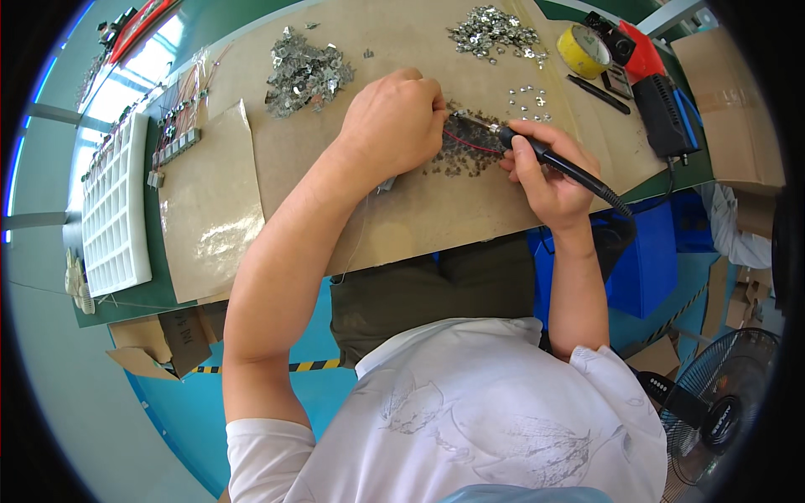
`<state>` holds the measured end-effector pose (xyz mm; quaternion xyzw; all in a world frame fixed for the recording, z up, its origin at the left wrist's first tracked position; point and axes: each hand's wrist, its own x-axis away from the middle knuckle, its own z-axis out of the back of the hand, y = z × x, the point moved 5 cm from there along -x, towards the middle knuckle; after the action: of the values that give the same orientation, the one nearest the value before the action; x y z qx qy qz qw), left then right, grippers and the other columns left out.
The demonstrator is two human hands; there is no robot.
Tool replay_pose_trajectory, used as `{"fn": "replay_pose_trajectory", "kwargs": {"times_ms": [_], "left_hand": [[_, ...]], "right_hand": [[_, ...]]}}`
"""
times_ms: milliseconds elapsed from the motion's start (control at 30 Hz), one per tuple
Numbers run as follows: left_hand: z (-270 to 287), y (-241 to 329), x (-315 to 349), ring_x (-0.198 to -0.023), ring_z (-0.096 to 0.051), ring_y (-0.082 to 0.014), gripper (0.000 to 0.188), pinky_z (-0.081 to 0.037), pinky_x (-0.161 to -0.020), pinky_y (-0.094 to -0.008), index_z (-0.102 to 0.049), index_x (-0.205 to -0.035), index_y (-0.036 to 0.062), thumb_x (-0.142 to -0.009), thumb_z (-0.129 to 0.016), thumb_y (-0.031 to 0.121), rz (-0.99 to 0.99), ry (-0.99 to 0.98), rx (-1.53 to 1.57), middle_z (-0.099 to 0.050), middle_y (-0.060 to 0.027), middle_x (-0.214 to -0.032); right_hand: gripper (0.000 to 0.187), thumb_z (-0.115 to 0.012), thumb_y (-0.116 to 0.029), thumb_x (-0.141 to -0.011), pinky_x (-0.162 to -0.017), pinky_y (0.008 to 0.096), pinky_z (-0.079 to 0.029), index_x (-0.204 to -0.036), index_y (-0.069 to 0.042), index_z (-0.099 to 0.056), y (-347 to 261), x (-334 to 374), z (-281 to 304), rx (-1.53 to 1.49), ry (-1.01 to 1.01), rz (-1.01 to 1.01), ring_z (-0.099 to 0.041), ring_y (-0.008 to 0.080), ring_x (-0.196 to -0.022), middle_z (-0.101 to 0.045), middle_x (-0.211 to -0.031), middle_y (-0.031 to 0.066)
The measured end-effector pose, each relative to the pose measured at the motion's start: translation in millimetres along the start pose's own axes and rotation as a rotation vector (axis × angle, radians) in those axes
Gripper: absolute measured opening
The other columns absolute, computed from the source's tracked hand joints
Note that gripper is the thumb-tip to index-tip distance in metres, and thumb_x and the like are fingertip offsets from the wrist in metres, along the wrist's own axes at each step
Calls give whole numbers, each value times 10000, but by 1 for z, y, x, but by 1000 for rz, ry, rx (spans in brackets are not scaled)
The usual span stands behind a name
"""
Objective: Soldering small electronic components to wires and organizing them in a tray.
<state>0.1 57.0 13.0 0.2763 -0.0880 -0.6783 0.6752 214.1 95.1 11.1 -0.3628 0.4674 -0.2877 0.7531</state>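
Note:
My right hand (pixel 553 180) grips the black handle of a soldering iron (pixel 574 170). The iron's metal tip points left, close to the fingertips of my left hand (pixel 392 119). Those left fingers are curled together in a pinch, and what sits between them is hidden. A thin red wire (pixel 474 146) runs between the two hands. Beneath it lies a dark scatter of small brownish metal parts (pixel 459 158). A small grey piece (pixel 386 184) shows under my left wrist.
Piles of shiny metal pieces lie far left (pixel 309 75) and far right (pixel 495 35) on the brown paper sheet (pixel 398 230). At right are a yellow tape roll (pixel 584 50), a black pen (pixel 598 94) and a black power unit (pixel 662 116). A white compartment tray (pixel 117 205) stands left.

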Motion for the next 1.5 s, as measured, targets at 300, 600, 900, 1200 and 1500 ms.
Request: {"fn": "replay_pose_trajectory", "kwargs": {"times_ms": [300, 600, 900, 1200, 1500], "left_hand": [[0, 1, -1, -922, -677, -352, 128, -544, -820, -462, -744, -896, 47, -868, -719, 169, 2, 7, -26, -691, -137, -917], [0, 2, -1, -925, -678, -356, 122, -547, -825, -462, -746, -895, 49, -863, -721, 164, 23, -6, -26, -693, -141, -925], [-2, 1, 0, -935, -680, -359, 116, -555, -836, -454, -747, -885, 48, -861, -718, 157, 20, 11, -31, -696, -139, -932], [-1, 3, 2, -920, -686, -359, 110, -560, -827, -454, -751, -870, 52, -856, -705, 151, 20, 18, -17, -696, -138, -937], [-1, 2, 1, -909, -690, -355, 103, -562, -825, -452, -753, -870, 56, -853, -707, 146, 22, 21, -23, -697, -129, -933]], "right_hand": [[143, -759, -26, -887, -589, 233, -535, -1025, 10, -763, -4, -1, 0, 46, -16, 56, -690, 104, -673, -742, -827, 72], [135, -749, -3, -879, -601, 245, -539, -1012, 14, -757, -4, -2, 0, 75, -15, 75, -695, 118, -664, -742, -811, 85], [235, -714, -48, -983, -604, 214, -552, -1209, 15, -721, 1, -10, 14, 10, 146, 71, -687, 84, -669, -752, -858, 70], [362, -761, 18, -845, -690, 350, -519, -1177, -129, -751, -3, -36, 2, 592, -4, 435, -612, 252, -734, -750, -920, 60], [353, -769, -1, -838, -687, 368, -523, -1170, -118, -740, -10, -30, -9, 627, -57, 372, -611, 269, -761, -728, -881, 61]]}}
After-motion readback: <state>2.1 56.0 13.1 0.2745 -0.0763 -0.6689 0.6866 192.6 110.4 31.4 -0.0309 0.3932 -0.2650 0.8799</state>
